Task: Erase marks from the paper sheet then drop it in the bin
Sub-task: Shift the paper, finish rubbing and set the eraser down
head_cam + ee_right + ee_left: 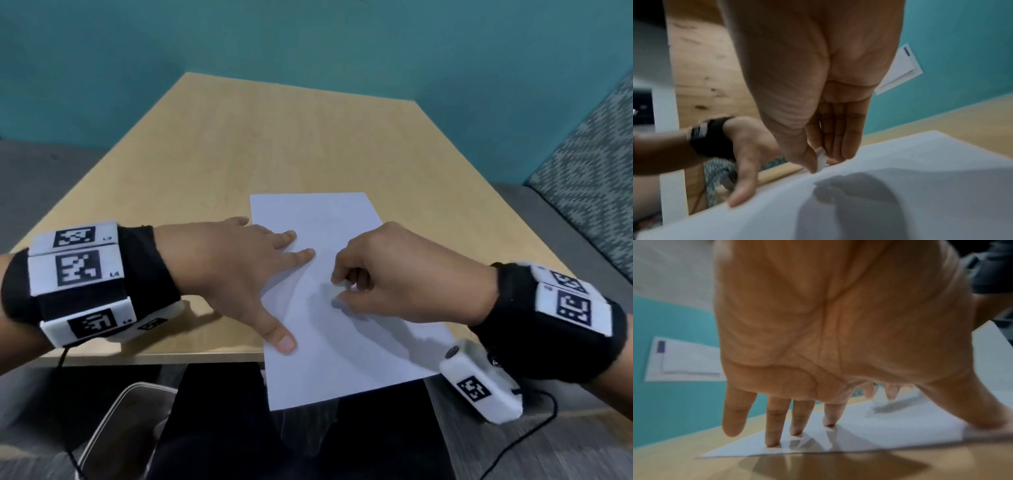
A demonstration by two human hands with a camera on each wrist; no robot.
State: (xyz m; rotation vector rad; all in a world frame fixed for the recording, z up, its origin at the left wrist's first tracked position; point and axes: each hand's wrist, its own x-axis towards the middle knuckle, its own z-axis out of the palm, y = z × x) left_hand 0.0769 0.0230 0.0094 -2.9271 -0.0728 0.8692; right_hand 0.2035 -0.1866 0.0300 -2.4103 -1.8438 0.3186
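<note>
A white paper sheet (329,212) lies on the wooden table, its near end hanging over the front edge. Faint marks show near its far end. My left hand (239,270) lies flat on the sheet's left side, fingers (830,418) spread and thumb near the table's edge. My right hand (383,274) is over the middle of the sheet and pinches a small white eraser (821,160) between thumb and fingers, its tip on the paper (920,162). The left hand (748,154) also shows in the right wrist view, thumb on the sheet's edge.
The table (274,144) stands against a teal wall carrying a white notice (684,360). A patterned cushioned seat (589,171) is at the right. Below the table's front edge are my dark-clothed legs and a grey, light-rimmed thing (113,428) that I cannot identify.
</note>
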